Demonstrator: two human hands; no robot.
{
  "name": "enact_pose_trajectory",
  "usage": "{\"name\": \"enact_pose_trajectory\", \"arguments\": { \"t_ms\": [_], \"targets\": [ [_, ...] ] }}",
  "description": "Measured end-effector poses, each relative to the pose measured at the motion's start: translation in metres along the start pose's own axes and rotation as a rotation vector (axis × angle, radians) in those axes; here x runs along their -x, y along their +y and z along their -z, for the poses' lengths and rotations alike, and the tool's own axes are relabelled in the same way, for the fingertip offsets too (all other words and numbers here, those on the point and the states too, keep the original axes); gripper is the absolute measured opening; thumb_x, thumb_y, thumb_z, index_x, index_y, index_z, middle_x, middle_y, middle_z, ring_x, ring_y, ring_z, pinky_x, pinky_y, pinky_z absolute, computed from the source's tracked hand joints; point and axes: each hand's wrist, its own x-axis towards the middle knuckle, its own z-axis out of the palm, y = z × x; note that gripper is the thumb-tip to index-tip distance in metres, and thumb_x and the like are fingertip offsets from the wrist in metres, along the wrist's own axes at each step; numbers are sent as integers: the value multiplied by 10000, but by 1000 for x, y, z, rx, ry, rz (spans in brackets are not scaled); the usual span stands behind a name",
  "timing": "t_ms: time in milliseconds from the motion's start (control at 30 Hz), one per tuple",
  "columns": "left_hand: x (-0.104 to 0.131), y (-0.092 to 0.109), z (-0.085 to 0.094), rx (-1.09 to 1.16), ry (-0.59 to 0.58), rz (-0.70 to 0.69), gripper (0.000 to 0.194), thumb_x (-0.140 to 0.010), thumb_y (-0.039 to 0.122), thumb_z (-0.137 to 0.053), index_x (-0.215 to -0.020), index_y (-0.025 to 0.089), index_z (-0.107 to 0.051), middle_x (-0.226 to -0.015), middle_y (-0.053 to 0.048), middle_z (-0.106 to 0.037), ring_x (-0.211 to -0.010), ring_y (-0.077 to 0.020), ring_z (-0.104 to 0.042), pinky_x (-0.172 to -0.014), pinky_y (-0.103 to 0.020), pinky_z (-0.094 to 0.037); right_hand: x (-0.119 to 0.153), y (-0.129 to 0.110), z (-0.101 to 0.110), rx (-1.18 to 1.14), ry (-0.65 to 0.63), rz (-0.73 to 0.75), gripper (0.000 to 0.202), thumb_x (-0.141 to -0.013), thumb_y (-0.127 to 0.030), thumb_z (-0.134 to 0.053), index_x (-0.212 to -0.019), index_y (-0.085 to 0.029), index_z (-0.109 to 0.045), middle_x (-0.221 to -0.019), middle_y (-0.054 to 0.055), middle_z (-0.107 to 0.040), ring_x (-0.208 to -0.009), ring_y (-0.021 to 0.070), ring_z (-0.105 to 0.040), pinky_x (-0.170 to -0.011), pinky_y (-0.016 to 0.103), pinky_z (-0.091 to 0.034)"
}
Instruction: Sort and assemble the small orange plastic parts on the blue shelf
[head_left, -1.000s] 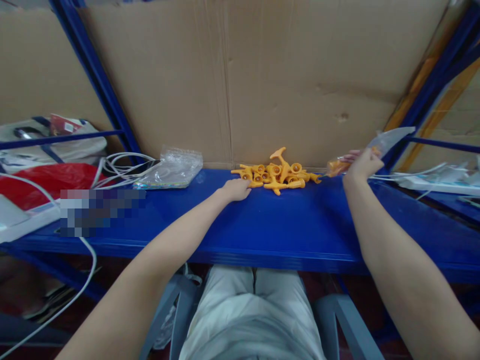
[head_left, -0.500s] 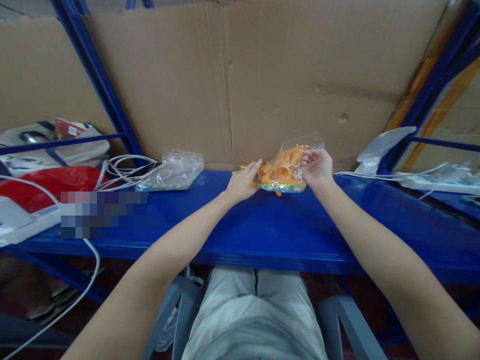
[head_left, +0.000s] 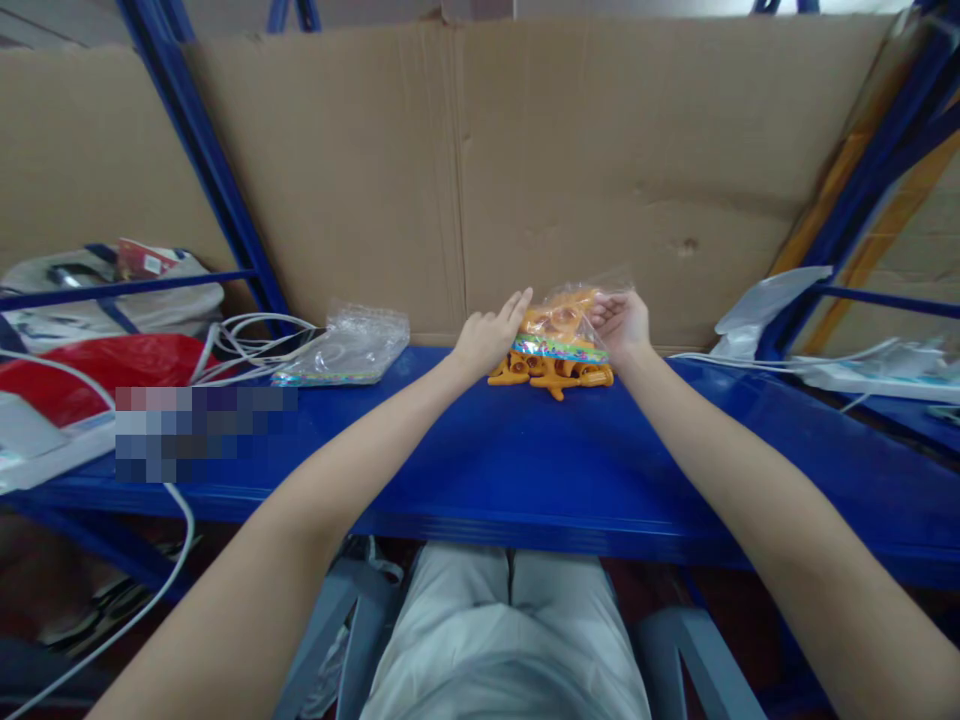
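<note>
Gleaming, the clear, colour-banded bag (head_left: pixel 562 347) shows orange pieces (head_left: pixel 541 322).

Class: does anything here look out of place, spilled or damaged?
At left, a white cable dangles untidily over the front edge of the blue table. Loose orange pieces lie jumbled, partly hidden by the clear bag in the right hand; nothing looks damaged.

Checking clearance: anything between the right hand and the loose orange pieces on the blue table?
Yes: the clear bag at the right hand covers the back of the loose orange pieces in this view. Nothing visible covers their near edge.
</note>
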Motion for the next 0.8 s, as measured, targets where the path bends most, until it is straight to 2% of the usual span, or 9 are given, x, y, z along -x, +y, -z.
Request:
{"name": "enact_pose_trajectory", "arguments": {
  "t_ms": [133, 233, 367, 433, 500, 600, 667, 733, 800],
  "targets": [
    [-26, -9, 12, -38, 4, 73, 744, -1010, 149, -353, -1687, 206, -51, -1509, -220, -549, -1157, -251, -693, -986, -354, -515, -24, -1, -13, 91, -14, -14, 192, -846, -339, -581, -686, -235, -558, -689, 18, -659, -710, 169, -682, -659, 290, -596],
    [-41, -13, 13, -35, -62, 159, 726, -1018, 172, -382, -1681, 151, -87, -1351, -221, -660, -1171, -255, -691, -982, -346, -511, -24, -3, -17, 247, -103, -43, 138, -857, -331, -596, -778, -220, -617, -860, 37, -734, -867, 174, -720, -771, 308, -591],
    [-44, -15, 8, 5, -205, 230, 590, -1014, 119, -362, -1603, 95, -370, -1304, -227, -696, -1237, -258, -671, -1004, -338, -508, 0, -5, -11, 582, -298, -17, 174, -838, -356, -696, -930, -210, -721, -1041, 74, -774, -993, 207, -713, -911, 405, -563],
    [-43, -17, 6, 15, -243, 222, 523, -1016, 117, -348, -1512, 93, -512, -1343, -232, -678, -1273, -270, -654, -1011, -344, -512, 11, -5, -5, 793, -449, 74, 258, -764, -329, -786, -990, -208, -759, -1118, 94, -774, -1065, 247, -702, -986, 442, -541],
    [-42, -22, 4, 19, -257, 189, 497, -1008, 131, -363, -1455, 133, -580, -1361, -205, -678, -1292, -271, -643, -1021, -353, -516, 16, -4, 0, 999, -532, 205, 333, -713, -252, -815, -1041, -211, -780, -1174, 107, -766, -1121, 280, -688, -1040, 457, -518],
    [-43, -28, 3, 26, -265, 123, 498, -990, 157, -419, -1451, 217, -599, -1353, -150, -696, -1293, -263, -639, -1045, -361, -510, 12, -2, 2, 1260, -520, 360, 255, -794, -180, -691, -1019, -225, -804, -1154, 110, -770, -1126, 293, -690, -1033, 448, -520],
    [-45, -30, 3, 24, -262, 95, 498, -990, 170, -438, -1454, 242, -602, -1343, -138, -703, -1290, -263, -641, -1057, -368, -504, 7, -2, 1, 1377, -489, 382, 240, -833, -166, -618, -954, -239, -812, -1071, 103, -781, -1073, 289, -705, -970, 422, -543],
    [-47, -31, 3, 14, -254, 101, 465, -997, 198, -456, -1427, 227, -631, -1328, -149, -708, -1289, -277, -642, -1061, -378, -506, 1, -4, -3, 1436, -444, 374, 233, -847, -177, -600, -918, -249, -810, -1007, 97, -779, -1021, 287, -712, -912, 404, -551],
    [-52, -33, 5, 9, -268, 139, 411, -992, 264, -515, -1360, 187, -683, -1299, -171, -718, -1275, -298, -651, -1049, -380, -520, -1, -8, -8, 1451, -375, 388, 236, -871, -202, -582, -937, -248, -804, -1034, 106, -769, -1022, 297, -704, -898, 413, -544]
  ]
}}
